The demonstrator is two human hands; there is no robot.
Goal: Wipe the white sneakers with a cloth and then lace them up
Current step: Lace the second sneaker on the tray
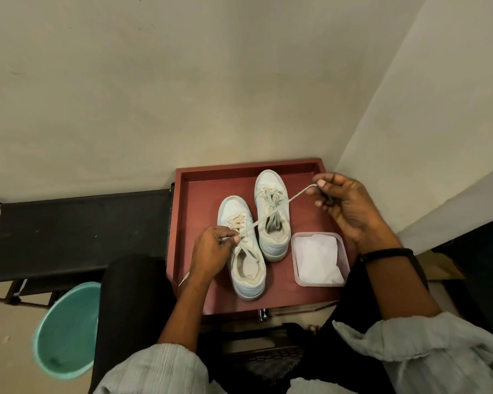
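Observation:
Two white sneakers stand toes-away on a red tray (195,194). The left sneaker (246,268) is nearer me, the right sneaker (272,237) farther back. My left hand (211,248) pinches a cream lace (271,213) at the left sneaker's eyelets. That lace runs taut up and right, over the right sneaker, to my right hand (342,206), which pinches its end above the tray's right side. A loose lace tip hangs below my left wrist. A white cloth (316,258) lies folded in a clear plastic box (343,251) right of the shoes.
A black bench (69,228) stretches left of the tray. A teal bucket (66,331) stands on the floor at lower left. Walls meet in a corner behind the tray. My black-trousered knees flank the tray's front edge.

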